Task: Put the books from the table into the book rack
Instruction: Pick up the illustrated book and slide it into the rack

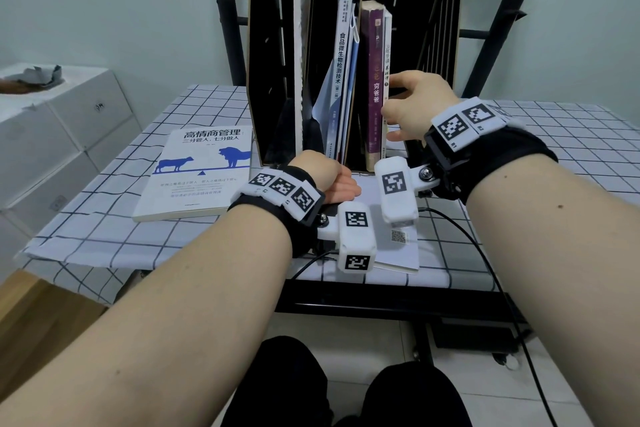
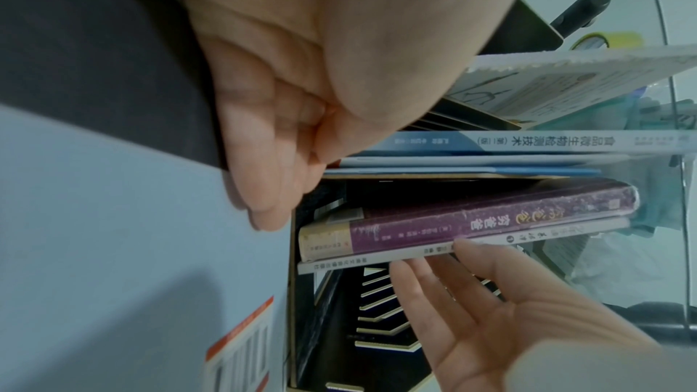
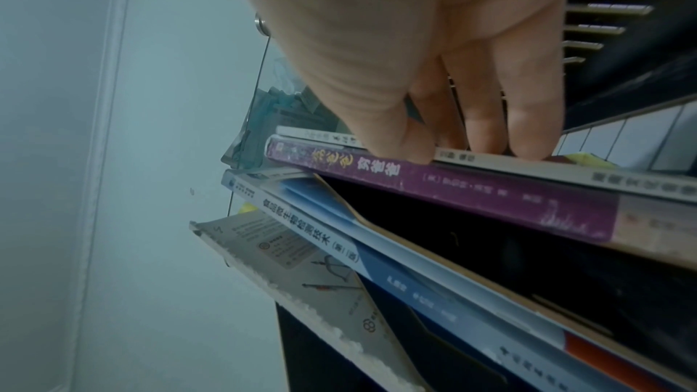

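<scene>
A black book rack (image 1: 263,45) stands upright on the checked table. Its slots hold a tall pale book (image 1: 300,28), a blue-spined book (image 1: 343,55), a purple book (image 1: 375,80) and a thin white book (image 1: 388,55). My right hand (image 1: 398,104) touches the thin white book (image 3: 622,178) with straight fingers along its right cover and the thumb at the spines. My left hand (image 1: 332,180) rests palm down on a white book (image 1: 398,253) lying flat in front of the rack. Another white book with blue animals (image 1: 201,177) lies flat to the left.
White storage boxes (image 1: 52,135) stand left of the table. A black cable (image 1: 478,246) runs over the table's near right edge. The rack's right slots (image 1: 433,28) are dark with nothing showing in them. A black metal frame rises behind the rack.
</scene>
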